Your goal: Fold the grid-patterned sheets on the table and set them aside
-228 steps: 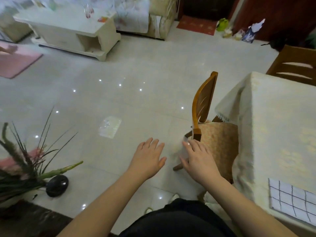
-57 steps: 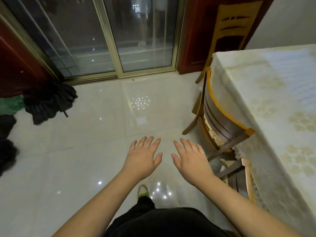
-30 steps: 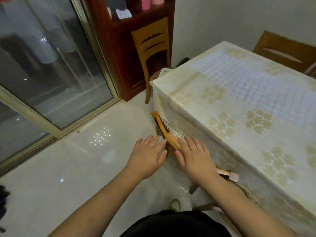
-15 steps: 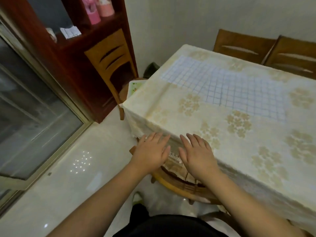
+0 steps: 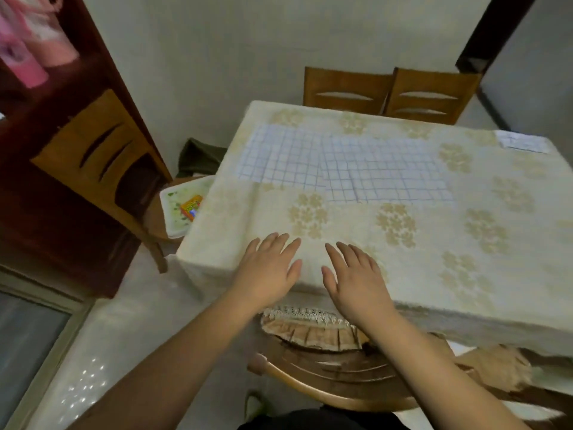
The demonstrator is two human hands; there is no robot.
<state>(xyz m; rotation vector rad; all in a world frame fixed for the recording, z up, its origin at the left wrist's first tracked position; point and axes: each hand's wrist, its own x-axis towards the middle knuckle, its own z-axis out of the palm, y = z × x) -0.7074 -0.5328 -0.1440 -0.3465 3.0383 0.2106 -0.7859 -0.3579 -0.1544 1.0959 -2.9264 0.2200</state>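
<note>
Both hands spread, empty, short of the sheets.
Left hand point(image 5: 268, 268) and right hand point(image 5: 356, 274) hover; sheets point(image 5: 341, 164) beyond the fingertips look thin, limp: pinch near corners.

No writing can be read here; the orange packet point(image 5: 191, 207) on the chair seat left of the table point(image 5: 403, 243) is too blurred.

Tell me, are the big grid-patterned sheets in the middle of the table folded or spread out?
Spread out. The grid-patterned sheets lie flat and overlapping on the tablecloth, untouched.
</note>
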